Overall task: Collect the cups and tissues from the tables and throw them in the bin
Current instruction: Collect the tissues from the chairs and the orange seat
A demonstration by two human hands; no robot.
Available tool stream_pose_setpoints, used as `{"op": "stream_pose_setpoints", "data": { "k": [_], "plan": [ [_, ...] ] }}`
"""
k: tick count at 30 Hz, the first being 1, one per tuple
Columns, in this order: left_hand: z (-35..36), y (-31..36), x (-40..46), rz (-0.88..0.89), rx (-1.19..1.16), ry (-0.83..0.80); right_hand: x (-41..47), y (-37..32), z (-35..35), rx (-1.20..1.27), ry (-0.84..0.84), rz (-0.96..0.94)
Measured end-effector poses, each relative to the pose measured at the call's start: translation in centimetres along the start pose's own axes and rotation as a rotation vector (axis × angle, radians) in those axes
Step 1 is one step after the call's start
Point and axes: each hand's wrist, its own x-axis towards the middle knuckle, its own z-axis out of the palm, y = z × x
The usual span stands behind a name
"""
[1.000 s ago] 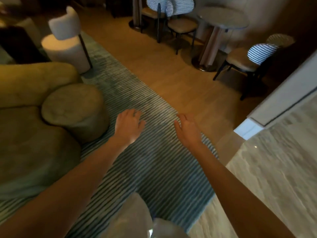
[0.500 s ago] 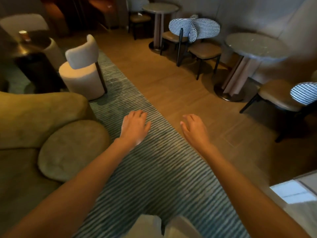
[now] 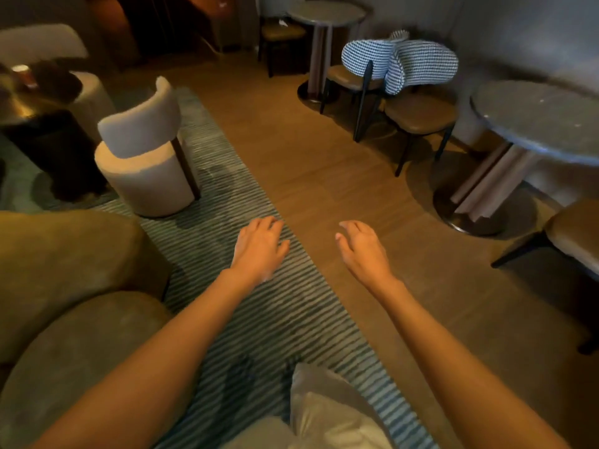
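Observation:
My left hand (image 3: 259,246) and my right hand (image 3: 363,251) are stretched out in front of me, palms down, fingers relaxed, holding nothing. They hover over the striped rug (image 3: 227,202) and the wooden floor (image 3: 311,157). At the far left a small cup (image 3: 23,72) stands on a dark low table (image 3: 29,108). A small white scrap, perhaps a tissue (image 3: 282,23), lies on the seat of a far chair. A round grey table (image 3: 544,121) at the right has only tiny specks on top. No bin is in view.
An olive sofa (image 3: 58,264) with a round cushion fills the left. A white round-backed chair (image 3: 146,157) stands on the rug. Two checked-back chairs (image 3: 398,66) and a far round table (image 3: 325,12) line the right wall. A brown seat (image 3: 577,234) sits at the right edge.
The view has swung up and to the left as I walk forward along the rug. The pale stone floor at the right has dropped out of sight. Both hands stay open and empty.

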Motion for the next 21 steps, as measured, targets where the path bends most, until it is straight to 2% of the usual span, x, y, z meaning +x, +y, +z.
{"op": "stream_pose_setpoints", "data": {
  "k": [7,12,21],
  "plan": [
    [-2.9,-5.3,13.3,-0.12,-0.034,0.021,17.4,-0.1,1.7,0.057,-0.201,-0.105],
    [-2.8,-10.2,23.9,-0.141,-0.031,-0.053,29.8,0.7,5.6,0.073,-0.23,-0.093],
    [-8.0,-21.2,45.8,-0.219,0.036,0.002,55.0,-3.2,8.9,-0.003,-0.207,-0.117]
  ]
}}
